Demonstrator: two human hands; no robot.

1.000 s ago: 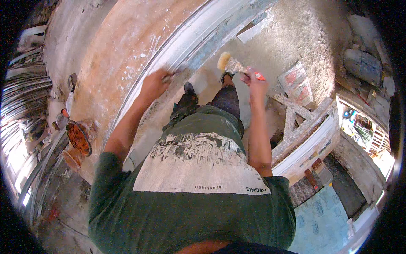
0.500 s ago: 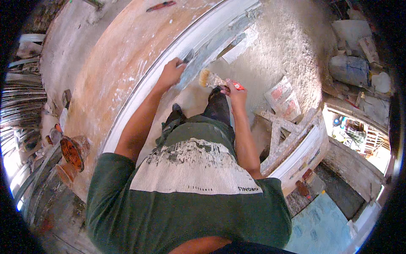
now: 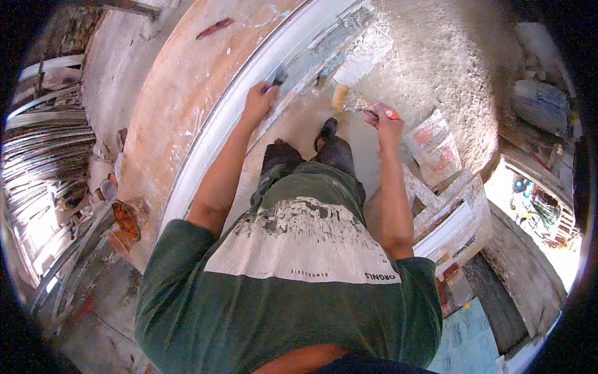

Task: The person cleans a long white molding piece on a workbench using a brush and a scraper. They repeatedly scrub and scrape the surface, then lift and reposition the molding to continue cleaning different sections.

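Rough white plaster moulding (image 3: 249, 93), bristly brush (image 3: 349, 100)

The left hand (image 3: 258, 103) presses a dark tool against the white moulding (image 3: 230, 118) — the right hand (image 3: 387, 124) grips a paintbrush (image 3: 355, 103) with a red handle, bristles near the moulding. Plaster bags (image 3: 433, 146) lie just beside it.

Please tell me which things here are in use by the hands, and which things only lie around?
In use:
- left hand with a small tool against the white curved moulding
- right hand holding a paintbrush

Lying about:
- printed bag on the floor
- wooden frame pieces
- rusty round object
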